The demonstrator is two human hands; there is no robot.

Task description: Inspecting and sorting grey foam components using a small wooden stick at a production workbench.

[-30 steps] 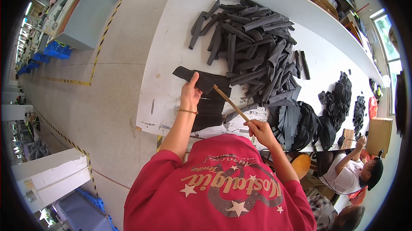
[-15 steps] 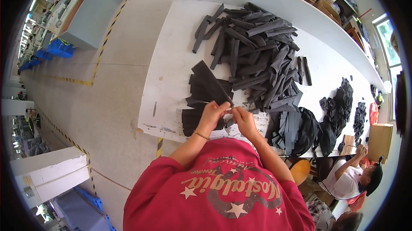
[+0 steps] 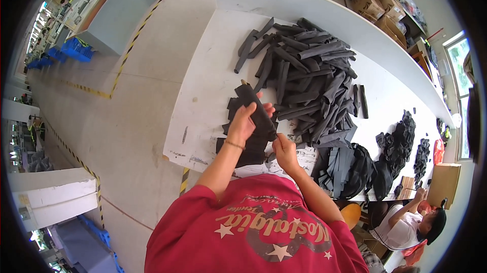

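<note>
Over the near left part of the white bench [image 3: 203, 95], above flat black pieces [image 3: 253, 159], a black fabric strip [image 3: 262, 121] slants, its long axis running from toward the far left corner to the near edge. It appears matte and narrow. A tan stick [image 3: 243, 82], mostly hidden, protrudes at its far end. The left hand [image 3: 242, 126] clasps it, thumb on top, other fingers partly concealed. The right hand [image 3: 285, 150] pinches the near end, its fingertips indistinct.
</note>
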